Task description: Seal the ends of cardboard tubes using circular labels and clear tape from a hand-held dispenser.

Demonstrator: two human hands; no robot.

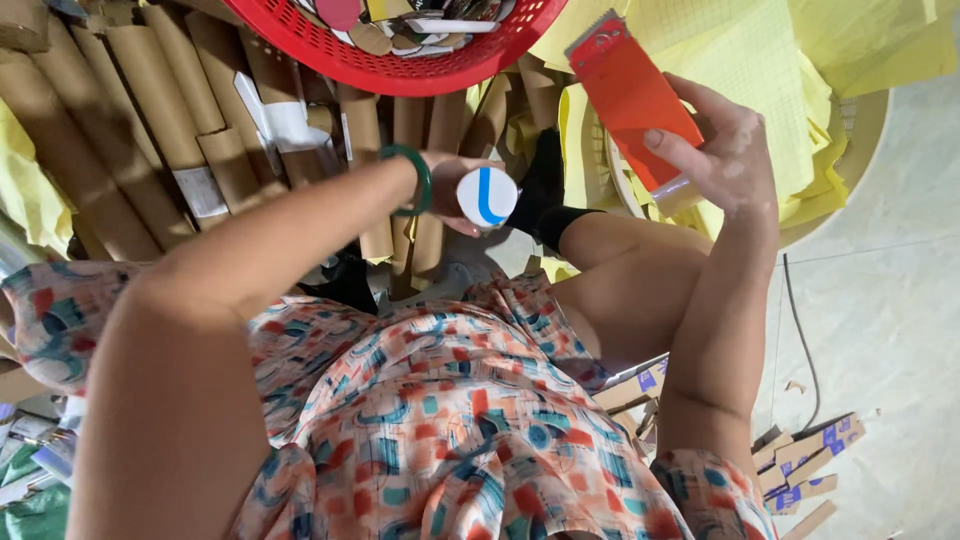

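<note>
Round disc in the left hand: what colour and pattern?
The round disc is white with a curved blue stripe, seen in the head view.

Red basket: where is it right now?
Head view, top centre: the red basket sits on the brown cardboard tubes, just above the left hand holding a round white disc.

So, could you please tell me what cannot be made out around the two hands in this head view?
- Left hand: its fingers are hidden behind the round white piece it holds.
- Orange card in the right hand: its lower end is covered by the fingers.
- Red basket: cut off by the top edge; its contents are too small to identify.
- Cardboard tubes: their lower ends are hidden by the left arm.
</note>
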